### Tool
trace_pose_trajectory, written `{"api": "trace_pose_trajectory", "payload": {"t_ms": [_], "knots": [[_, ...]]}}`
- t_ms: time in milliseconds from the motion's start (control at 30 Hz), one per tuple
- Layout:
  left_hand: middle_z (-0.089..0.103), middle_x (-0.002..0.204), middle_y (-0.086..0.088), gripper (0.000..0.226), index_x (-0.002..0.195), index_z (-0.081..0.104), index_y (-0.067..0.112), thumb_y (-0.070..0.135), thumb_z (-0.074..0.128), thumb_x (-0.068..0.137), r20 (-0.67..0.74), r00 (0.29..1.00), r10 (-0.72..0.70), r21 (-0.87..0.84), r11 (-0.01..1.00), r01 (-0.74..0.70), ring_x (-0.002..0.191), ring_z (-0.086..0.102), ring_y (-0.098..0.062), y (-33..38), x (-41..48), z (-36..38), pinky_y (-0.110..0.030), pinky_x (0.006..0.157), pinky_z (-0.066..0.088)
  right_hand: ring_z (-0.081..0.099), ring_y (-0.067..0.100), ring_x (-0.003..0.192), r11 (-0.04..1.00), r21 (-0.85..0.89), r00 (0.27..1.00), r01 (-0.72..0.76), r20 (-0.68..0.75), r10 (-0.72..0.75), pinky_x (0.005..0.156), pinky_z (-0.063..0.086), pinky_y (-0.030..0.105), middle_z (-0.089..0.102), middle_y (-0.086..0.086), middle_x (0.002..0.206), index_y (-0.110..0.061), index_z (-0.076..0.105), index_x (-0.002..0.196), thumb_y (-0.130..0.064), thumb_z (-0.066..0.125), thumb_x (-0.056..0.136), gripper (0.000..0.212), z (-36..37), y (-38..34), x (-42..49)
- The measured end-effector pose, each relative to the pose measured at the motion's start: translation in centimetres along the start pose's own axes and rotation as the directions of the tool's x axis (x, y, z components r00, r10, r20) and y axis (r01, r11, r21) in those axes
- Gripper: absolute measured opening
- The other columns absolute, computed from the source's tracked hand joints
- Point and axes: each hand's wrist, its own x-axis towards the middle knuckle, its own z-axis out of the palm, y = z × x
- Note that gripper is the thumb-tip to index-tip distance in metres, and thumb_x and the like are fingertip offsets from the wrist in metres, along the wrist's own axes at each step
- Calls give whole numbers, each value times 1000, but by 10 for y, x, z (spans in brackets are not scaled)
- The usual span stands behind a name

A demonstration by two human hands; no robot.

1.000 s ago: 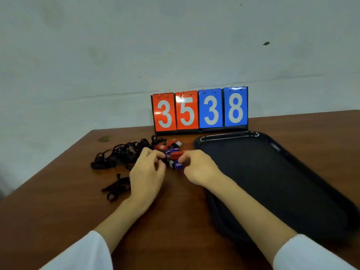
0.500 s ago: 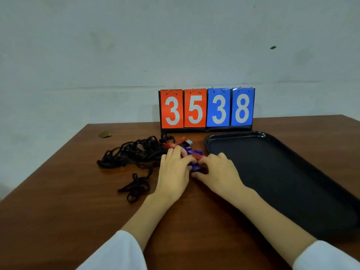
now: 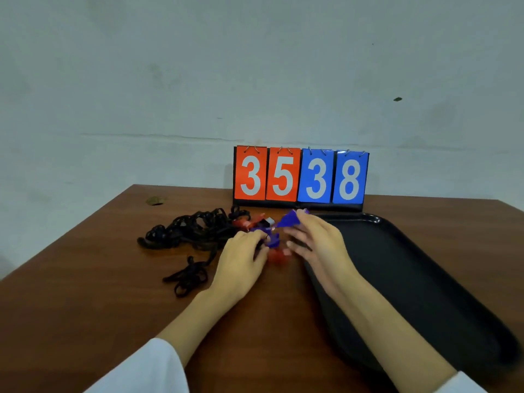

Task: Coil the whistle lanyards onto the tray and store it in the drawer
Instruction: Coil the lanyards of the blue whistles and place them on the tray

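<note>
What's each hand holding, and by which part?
The right hand pinches a blue whistle by its far end. The left hand grips the whistle pile; blur hides exactly where.

We see a brown wood table (image 3: 85,307) w/ visible grain and a low satin sheen, and a smooth black plastic tray (image 3: 377,220) w/ a glossy highlight on its rim. The lanyards (image 3: 192,231) look like flat black woven cloth, matt; the whistles (image 3: 289,220) are red & blue plastic, a bit shiny but blurred. Score cards (image 3: 300,177) look smooth, plastic or coated card, on thin metal rings (image 3: 252,149); wall (image 3: 198,80) is matt, uneven paint.
</note>
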Motion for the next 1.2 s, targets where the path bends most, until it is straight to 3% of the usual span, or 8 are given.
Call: {"api": "trace_pose_trajectory", "payload": {"t_ms": [133, 267, 400, 500, 600, 700, 900, 1200], "knots": [[65, 102, 3, 20, 109, 63, 18, 22, 51, 94, -53, 994, -93, 39, 995, 95, 95, 56, -13, -4, 3, -3, -30, 88, 45, 69, 21, 93, 943, 328, 997, -60, 72, 39, 90, 51, 40, 71, 9, 99, -9, 54, 111, -35, 36, 98, 34, -5, -13, -1], [64, 96, 6, 15, 104, 63, 20, 21, 53, 93, -95, 981, -170, 62, 982, 176, 93, 57, -10, -13, 7, -6, -35, 94, 45, 59, 12, 55, 939, 341, 998, 41, -57, -23, 76, 54, 37, 54, 2, 65, -12, 46, 115, -38, 34, 98, 33, -19, -24, 3], [59, 90, 12, 9, 95, 61, 24, 19, 54, 92, -111, 961, -252, -65, 967, 246, 88, 54, -5, -20, 13, -8, -32, 89, 47, 30, 6, 43, 984, 51, 975, 171, -152, -161, 45, 33, 21, 36, 0, 60, -17, 49, 106, -43, 33, 97, 32, -41, -34, 9], [61, 96, 10, 10, 96, 64, 23, 21, 56, 90, -155, 943, -293, -78, 956, 284, 95, 51, -5, -17, 24, -13, -30, 92, 43, 36, 3, 49, 946, -224, 950, 233, -155, -271, 40, 29, 11, 43, -2, 68, -14, 50, 103, -43, 35, 96, 34, -54, -34, 10], [58, 97, 9, 7, 87, 64, 24, 25, 58, 88, -234, 899, -370, -48, 928, 369, 102, 48, -11, -19, 48, -24, -40, 98, 38, 50, 0, 68, 715, -652, 898, 254, -117, -425, 48, 36, 11, 56, -3, 87, -14, 50, 102, -44, 37, 95, 33, -64, -29, 9], [62, 92, 4, 13, 74, 61, 25, 17, 64, 84, -141, 841, -523, -304, 831, 466, 98, 58, -17, -16, 74, -34, -39, 91, 48, 54, 4, 68, 481, -860, 905, 171, -56, -422, 52, 38, 19, 59, -1, 83, -16, 50, 103, -47, 38, 94, 34, -70, -23, 10], [64, 90, -1, 4, 84, 67, 11, 15, 67, 83, 147, 789, -597, -614, 570, 546, 91, 57, -16, -9, 91, -38, -24, 78, 42, 58, 12, 71, 271, -962, 914, -29, -135, -383, 60, 48, 26, 61, -2, 83, -18, 53, 108, -49, 39, 94, 37, -81, -20, 19], [65, 101, -2, 15, 96, 68, 13, 12, 53, 93, 77, 915, -397, -494, 782, 381, 101, 56, -16, 1, 98, -62, -32, 95, 43, 57, 12, 71, 227, -973, 927, -44, -125, -354, 62, 49, 27, 60, -1, 83, -18, 54, 109, -50, 38, 94, 39, -81, -15, 20]]}}
